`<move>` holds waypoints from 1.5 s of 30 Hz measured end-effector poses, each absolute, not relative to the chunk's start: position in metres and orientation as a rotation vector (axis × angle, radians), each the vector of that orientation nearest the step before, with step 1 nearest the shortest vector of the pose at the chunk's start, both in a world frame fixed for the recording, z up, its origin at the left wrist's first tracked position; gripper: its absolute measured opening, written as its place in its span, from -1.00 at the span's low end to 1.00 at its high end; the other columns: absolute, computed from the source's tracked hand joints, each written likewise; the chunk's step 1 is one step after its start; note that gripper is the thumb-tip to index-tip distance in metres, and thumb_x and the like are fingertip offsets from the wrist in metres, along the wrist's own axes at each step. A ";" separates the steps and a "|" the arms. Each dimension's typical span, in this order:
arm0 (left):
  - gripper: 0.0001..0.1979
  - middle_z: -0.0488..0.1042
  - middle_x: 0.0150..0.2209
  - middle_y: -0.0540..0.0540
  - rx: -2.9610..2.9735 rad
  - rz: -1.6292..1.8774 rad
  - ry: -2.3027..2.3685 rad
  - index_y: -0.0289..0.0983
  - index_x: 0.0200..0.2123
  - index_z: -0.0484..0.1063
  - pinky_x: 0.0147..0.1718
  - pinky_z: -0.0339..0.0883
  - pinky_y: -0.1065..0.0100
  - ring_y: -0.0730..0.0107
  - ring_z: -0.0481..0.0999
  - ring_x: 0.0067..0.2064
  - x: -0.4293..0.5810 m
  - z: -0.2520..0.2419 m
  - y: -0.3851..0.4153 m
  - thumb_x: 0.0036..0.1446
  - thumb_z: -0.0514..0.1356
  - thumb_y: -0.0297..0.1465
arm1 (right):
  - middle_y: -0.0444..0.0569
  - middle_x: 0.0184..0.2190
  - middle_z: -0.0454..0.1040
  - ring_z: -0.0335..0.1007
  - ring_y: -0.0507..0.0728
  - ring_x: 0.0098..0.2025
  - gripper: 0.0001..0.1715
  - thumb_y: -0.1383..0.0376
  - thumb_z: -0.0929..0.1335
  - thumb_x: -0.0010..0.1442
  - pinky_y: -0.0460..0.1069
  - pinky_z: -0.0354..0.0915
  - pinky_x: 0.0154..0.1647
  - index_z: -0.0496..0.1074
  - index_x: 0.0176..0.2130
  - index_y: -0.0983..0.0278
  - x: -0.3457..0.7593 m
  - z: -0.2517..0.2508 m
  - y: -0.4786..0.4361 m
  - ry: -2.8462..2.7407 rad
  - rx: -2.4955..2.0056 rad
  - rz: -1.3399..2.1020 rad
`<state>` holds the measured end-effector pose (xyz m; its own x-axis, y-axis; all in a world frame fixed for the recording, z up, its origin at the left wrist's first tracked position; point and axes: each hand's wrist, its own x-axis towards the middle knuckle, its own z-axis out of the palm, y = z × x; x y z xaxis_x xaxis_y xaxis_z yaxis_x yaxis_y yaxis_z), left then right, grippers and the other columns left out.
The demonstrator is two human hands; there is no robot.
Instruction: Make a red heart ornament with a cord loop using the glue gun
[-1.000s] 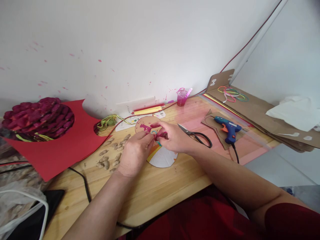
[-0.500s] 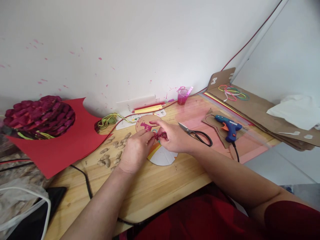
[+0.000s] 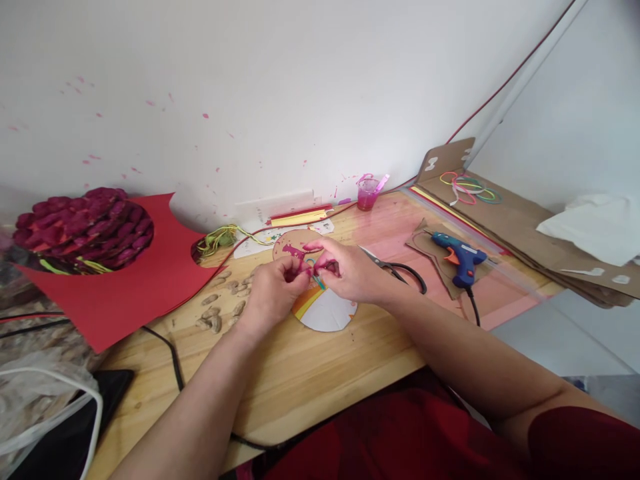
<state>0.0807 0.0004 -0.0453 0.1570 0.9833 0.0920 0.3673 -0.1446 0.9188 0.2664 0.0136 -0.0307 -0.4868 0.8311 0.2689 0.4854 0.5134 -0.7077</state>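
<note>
My left hand (image 3: 280, 285) and my right hand (image 3: 350, 272) meet above a round printed card disc (image 3: 327, 312) with a white and orange face. Both hands are closed in a pinch, fingertips close together and stained magenta. Whatever is between them is too small and covered to make out. Just behind the fingers lies a brown cardboard disc (image 3: 295, 241) with magenta paint on it. Unpainted peanuts (image 3: 213, 321) are scattered left of my left hand. Black-handled scissors (image 3: 407, 275) lie beyond my right wrist, partly hidden by it.
Red paper (image 3: 145, 293) and a pile of magenta-painted peanuts (image 3: 85, 230) occupy the left. A cup of magenta paint (image 3: 367, 195) stands by the wall. At right, a blue glue gun (image 3: 463, 257) rests on cardboard, its black cord hanging toward the table edge. Yellow-green yarn (image 3: 217, 241) lies behind.
My left hand has turned a little, and its fingertips have drawn slightly apart from the right hand's. My right index finger has curled in lower. The view has shifted slightly.
</note>
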 end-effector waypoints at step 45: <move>-0.89 0.42 -0.57 -0.03 0.542 0.954 0.846 -0.44 -0.40 0.58 -0.62 0.31 0.61 0.62 0.34 -0.58 0.083 -0.038 0.002 -0.05 0.32 -0.68 | -0.04 -0.29 0.65 0.57 0.05 -0.27 -0.85 0.43 0.41 0.15 -0.08 0.41 -0.28 0.61 -0.27 0.26 0.264 -0.038 0.018 -1.917 -0.832 0.571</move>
